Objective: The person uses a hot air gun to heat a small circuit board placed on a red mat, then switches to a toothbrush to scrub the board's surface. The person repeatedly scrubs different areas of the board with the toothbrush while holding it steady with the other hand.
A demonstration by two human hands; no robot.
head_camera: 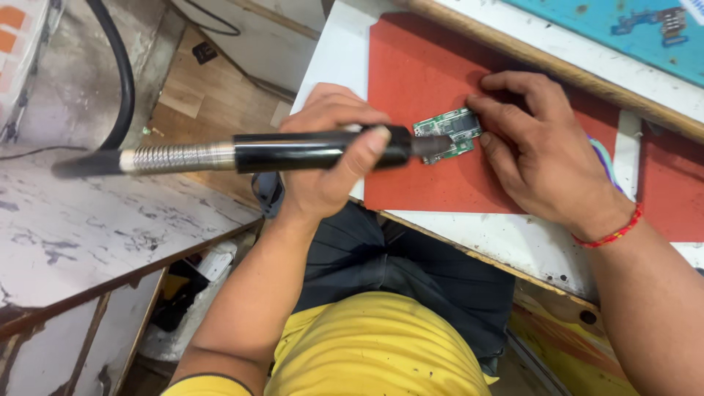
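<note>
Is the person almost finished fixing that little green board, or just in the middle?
Looks like the middle. Done: the green circuit board already lies on the red mat. In hand: the right hand pins the board while the left hand aims a black tool with its tip at the board's edge. Left: whether the repair is finished cannot be seen.

Left hand (pixel 330 158) is curled in a closed grip, forearm bent at the elbow. Right hand (pixel 539 150) lies palm down just right of it, fingertips (pixel 475 103) pressing flat.
</note>
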